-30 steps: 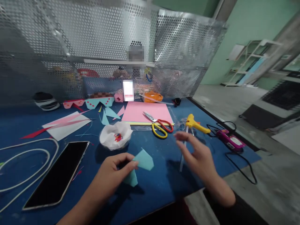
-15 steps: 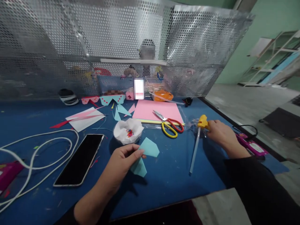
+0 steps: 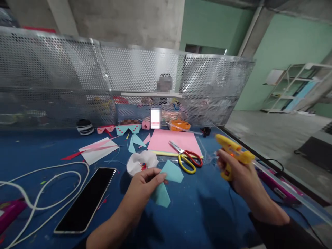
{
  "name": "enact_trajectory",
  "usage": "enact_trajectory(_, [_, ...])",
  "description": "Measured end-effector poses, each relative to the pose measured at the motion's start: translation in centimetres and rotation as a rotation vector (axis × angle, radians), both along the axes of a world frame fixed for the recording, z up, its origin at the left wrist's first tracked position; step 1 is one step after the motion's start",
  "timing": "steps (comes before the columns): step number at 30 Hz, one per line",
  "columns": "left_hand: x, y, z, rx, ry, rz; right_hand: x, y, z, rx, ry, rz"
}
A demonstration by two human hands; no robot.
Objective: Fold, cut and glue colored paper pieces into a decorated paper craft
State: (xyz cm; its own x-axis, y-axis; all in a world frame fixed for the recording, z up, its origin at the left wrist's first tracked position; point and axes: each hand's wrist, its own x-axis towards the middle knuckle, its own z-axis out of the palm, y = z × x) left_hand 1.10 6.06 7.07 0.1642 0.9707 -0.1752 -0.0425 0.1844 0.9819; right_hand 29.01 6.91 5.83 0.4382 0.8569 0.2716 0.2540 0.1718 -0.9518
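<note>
Rising clear of the blue surface (image 3: 186, 221), where it was lying half a second ago, the yellow glue gun (image 3: 234, 147) is now hanging in the right hand (image 3: 240, 178), between two and three o'clock of the light-blue paper piece (image 3: 173, 172). That hand is closing in a curled grip around the gun's handle, and a clear glue stick (image 3: 295, 194) is trailing toward four o'clock. Left hand (image 3: 146, 183) is pinching the paper piece between thumb and fingers over the surface, just as before, two flaps showing beyond the fingertips. The view is taking in more wall (image 3: 129, 22) above than earlier. Counting from the paper piece, pink sheets (image 3: 168, 140) are lying at twelve o'clock and a dark phone (image 3: 86, 200) between eight and nine. Scissors (image 3: 187, 164) with red and yellow handles are resting partly on the sheets, near one o'clock. A white-lined bowl (image 3: 136, 162) is sitting near ten, the left hand partly covering it.
</note>
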Motion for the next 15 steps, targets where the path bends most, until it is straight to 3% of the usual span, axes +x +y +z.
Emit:
enact_trajectory(4, [0.5,0.5,0.3,0.015,-0.015,0.032,-5.8,1.3,1.1,-0.108,0.261,0.430])
enact_trajectory(8, [0.1,0.5,-1.2,0.030,0.025,0.051,-9.2,1.7,1.5,-0.118,0.266,0.582])
enact_trajectory(11, [0.0,0.3,-2.2,0.026,0.027,0.030,-9.4,1.3,0.0,-0.139,0.249,0.671])
enact_trajectory(15, [0.5,0.1,-2.8,-0.008,0.086,-0.006,-8.5,0.9,-2.3,-0.214,0.274,0.667])
